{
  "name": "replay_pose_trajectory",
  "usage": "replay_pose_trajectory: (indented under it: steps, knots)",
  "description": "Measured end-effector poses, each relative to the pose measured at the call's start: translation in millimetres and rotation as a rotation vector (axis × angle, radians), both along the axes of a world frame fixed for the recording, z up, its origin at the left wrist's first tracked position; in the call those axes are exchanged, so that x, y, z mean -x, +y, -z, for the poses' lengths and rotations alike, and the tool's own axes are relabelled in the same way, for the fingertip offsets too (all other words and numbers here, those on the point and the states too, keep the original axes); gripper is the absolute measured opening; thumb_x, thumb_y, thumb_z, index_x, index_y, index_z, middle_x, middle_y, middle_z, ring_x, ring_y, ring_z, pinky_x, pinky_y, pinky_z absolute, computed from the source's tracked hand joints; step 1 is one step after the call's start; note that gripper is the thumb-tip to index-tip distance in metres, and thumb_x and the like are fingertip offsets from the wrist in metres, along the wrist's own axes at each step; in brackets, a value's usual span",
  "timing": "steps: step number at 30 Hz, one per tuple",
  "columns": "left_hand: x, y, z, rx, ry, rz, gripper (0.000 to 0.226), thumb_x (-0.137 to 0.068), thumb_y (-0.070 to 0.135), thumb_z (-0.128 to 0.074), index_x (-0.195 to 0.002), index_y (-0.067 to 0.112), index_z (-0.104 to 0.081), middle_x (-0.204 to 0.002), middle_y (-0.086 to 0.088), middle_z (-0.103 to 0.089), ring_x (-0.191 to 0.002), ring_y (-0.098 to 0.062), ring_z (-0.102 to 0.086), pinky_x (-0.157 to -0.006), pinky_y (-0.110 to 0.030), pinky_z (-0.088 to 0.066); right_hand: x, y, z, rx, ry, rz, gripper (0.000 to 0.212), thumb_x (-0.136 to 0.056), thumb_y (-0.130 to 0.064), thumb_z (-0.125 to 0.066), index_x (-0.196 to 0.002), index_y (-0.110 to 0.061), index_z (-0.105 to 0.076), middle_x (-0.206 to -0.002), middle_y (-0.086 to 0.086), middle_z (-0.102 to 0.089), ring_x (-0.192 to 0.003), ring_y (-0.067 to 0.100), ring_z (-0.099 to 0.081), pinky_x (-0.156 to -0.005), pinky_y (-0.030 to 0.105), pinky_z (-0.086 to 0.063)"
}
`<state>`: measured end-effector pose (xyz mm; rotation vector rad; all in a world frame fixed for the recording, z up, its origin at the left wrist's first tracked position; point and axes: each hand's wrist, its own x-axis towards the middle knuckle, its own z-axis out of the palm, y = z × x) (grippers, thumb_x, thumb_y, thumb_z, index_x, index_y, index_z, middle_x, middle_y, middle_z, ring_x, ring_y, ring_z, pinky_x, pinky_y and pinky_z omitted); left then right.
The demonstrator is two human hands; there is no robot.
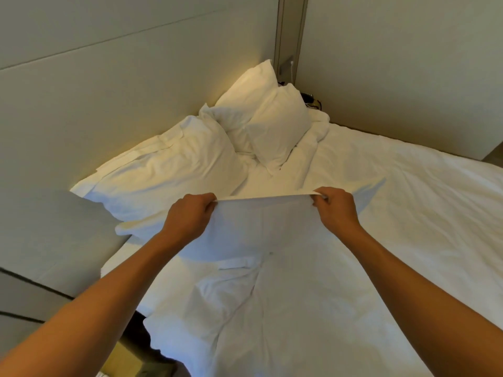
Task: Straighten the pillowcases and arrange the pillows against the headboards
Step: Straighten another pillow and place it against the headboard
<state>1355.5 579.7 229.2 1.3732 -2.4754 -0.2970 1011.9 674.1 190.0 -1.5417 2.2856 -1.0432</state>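
**Pillowcase pulled taut at its edge, three pillows waiting in the corner**

We stand over a white bed (pixel 408 213) that fills the lower and right parts of the frame, its sheet creased all over. A padded headboard (pixel 109 91) runs across the upper left, and a second panel (pixel 394 63) closes the upper right, so the bed sits in a corner at upper centre.

Next in size is the pillow (pixel 258 254) we are working on, lying at lower centre with its case rumpled toward us. A flat pillow (pixel 168 164) lies left of centre against the headboard. Two plumper ones, the back pillow (pixel 253 88) and the front pillow (pixel 280 126), lean together in the corner, touching each other.

Our left hand (pixel 187 216) and right hand (pixel 337 208) each pinch the far edge of the case, fingers curled round the cloth, and the hem (pixel 264 197) between them is stretched into a straight line at mid-frame.

We judge the step to be straightening this case before the pillow goes to the headboard. The risks from here:

- Pulling harder on one side would skew the hem and leave a diagonal crease.
- Only the edge is held, so the filling may stay bunched near us unless we shake it down.
- If a pinch slips, the cloth will fall slack and the wrinkles return.
- Swinging the pillow toward the corner could knock over the two leaning ones.
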Motion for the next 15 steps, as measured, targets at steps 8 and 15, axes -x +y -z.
replay_pose_trajectory:
  steps: [8,15]
  knots:
    - [-51.4,-23.9,35.9,-0.06,0.045,-0.096,0.026,-0.103,0.025,-0.046,-0.087,0.022,-0.067,-0.077,0.001,-0.07,-0.069,-0.026,-0.062,-0.058,-0.033,-0.046,-45.1,-41.2,24.6,-0.009,0.086,0.031,0.026,-0.105,-0.031,-0.055,-0.102,-0.018,-0.078,-0.097,0.005,-0.076,-0.083,0.02,-0.065,-0.075,0.028,-0.045]
    - [-78.6,-27.6,129.0,-0.277,-0.062,-0.098,0.027,-0.105,0.03,-0.04,-0.091,0.023,-0.062,-0.079,-0.003,-0.068,-0.074,-0.03,-0.066,-0.059,-0.034,-0.048,-86.6,-43.9,112.0,-0.351,-0.005,0.059,0.024,-0.104,-0.033,-0.058,-0.092,-0.023,-0.076,-0.095,0.004,-0.076,-0.088,0.026,-0.071,-0.068,0.028,-0.043]
